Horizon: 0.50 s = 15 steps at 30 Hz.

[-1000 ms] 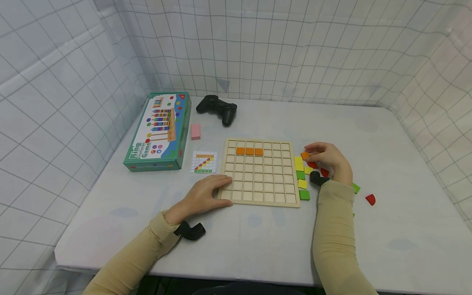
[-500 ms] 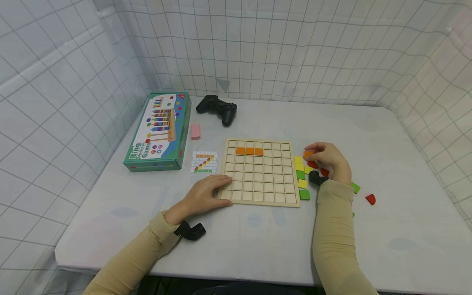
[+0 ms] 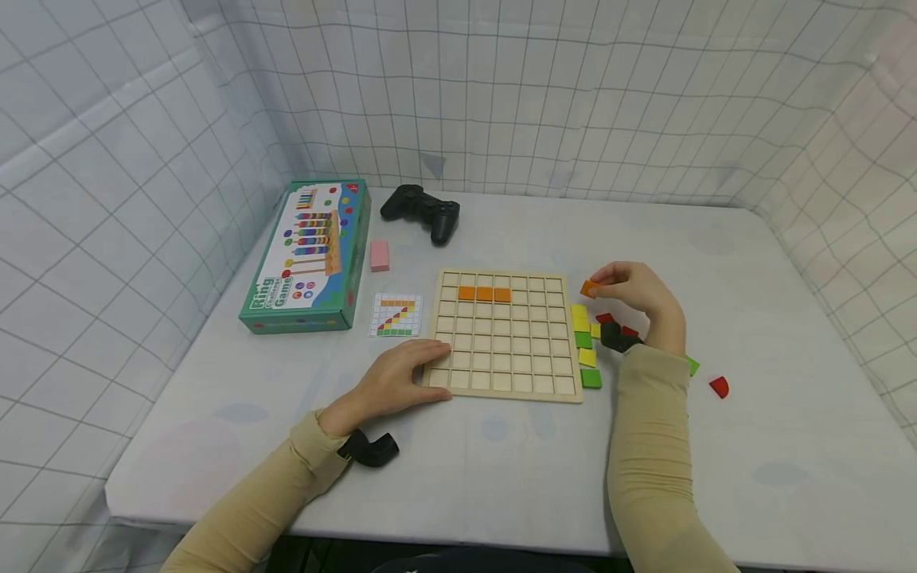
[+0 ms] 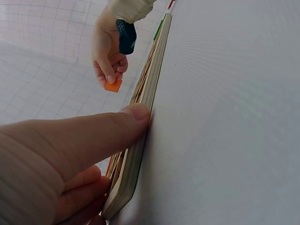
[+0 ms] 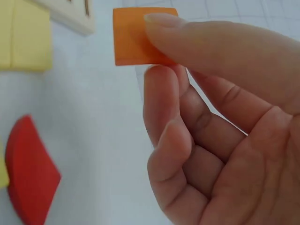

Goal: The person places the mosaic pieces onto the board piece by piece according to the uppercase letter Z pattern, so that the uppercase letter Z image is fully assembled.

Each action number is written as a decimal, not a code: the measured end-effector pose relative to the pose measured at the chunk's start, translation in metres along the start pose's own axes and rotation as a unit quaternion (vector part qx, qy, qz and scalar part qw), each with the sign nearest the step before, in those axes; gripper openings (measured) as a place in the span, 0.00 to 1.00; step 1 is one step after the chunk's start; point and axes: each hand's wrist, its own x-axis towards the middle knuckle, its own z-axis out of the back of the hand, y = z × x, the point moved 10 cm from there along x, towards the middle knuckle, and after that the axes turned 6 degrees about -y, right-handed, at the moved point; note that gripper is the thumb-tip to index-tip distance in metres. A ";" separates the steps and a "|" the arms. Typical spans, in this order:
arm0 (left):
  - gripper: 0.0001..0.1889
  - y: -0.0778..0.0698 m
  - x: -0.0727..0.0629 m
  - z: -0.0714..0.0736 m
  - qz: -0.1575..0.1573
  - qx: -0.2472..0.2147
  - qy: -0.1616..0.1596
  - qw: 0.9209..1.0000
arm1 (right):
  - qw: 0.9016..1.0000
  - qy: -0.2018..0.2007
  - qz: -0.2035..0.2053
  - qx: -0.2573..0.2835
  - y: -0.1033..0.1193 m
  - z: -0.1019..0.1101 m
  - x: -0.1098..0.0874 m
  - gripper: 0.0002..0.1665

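Tabletop, board edge, orange tile aloft

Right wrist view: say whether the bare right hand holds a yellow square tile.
No, the right hand pinches a flat orange square tile.

In the head view, the right sleeve is covering part of a green tile, and the black wrist camera is partly hiding two red pieces. A dark shape is running off the bottom edge, probably too cropped to identify. By the right wrist, the right hand is covering part of the orange tile; blurred yellow tiles are running past the left edge.
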 end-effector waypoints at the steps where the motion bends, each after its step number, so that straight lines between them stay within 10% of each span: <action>1: 0.36 0.000 0.000 0.000 0.000 0.000 0.000 1.000 | 1.000 -0.004 0.009 0.000 0.005 0.000 0.000 0.20; 15: 0.36 0.000 0.000 0.000 0.000 -0.002 0.003 1.000 | 0.998 -0.002 0.058 -0.025 0.057 -0.036 0.015 0.14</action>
